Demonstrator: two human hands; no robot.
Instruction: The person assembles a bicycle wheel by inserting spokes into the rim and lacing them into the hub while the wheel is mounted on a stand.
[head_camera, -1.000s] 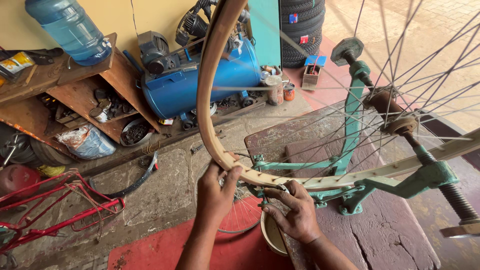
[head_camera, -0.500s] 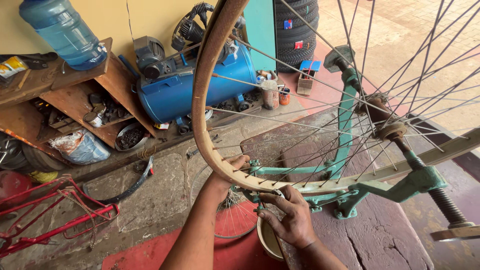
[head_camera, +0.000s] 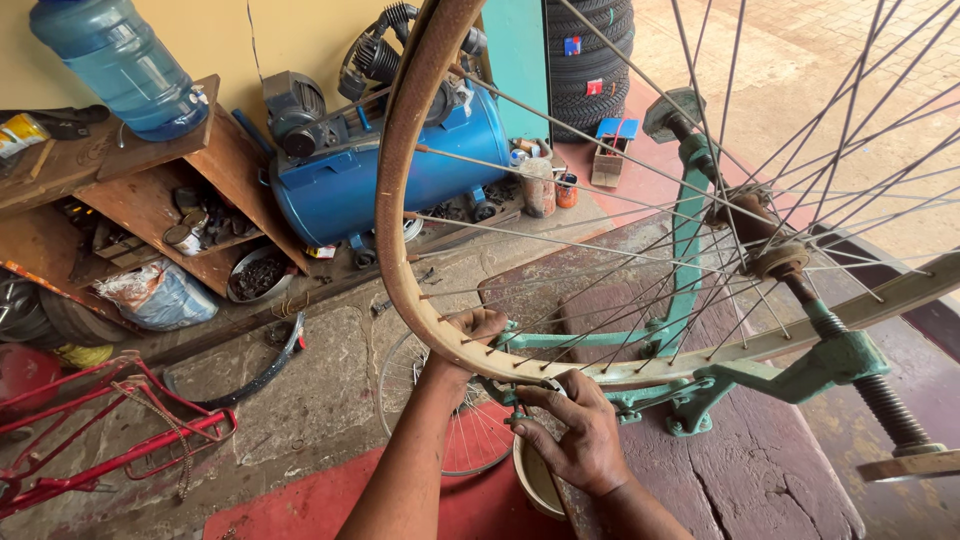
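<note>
Hands work low on the bike wheel rim (head_camera: 400, 200), which sits in a green stand (head_camera: 690, 250) on the wooden worktop (head_camera: 760, 490). Left hand (head_camera: 470, 335) fingers wrap the rim. Right hand (head_camera: 580, 430) fingers pinch a spoke end under the rim.

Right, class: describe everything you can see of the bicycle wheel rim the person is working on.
The wheel rim is a bare, tyreless hoop, tan and rust-brown, laced with thin metal spokes running to a hub. It stands upright in a green truing stand on a wooden bench. The left hand grips its lower edge; the right hand works just beneath.
</note>
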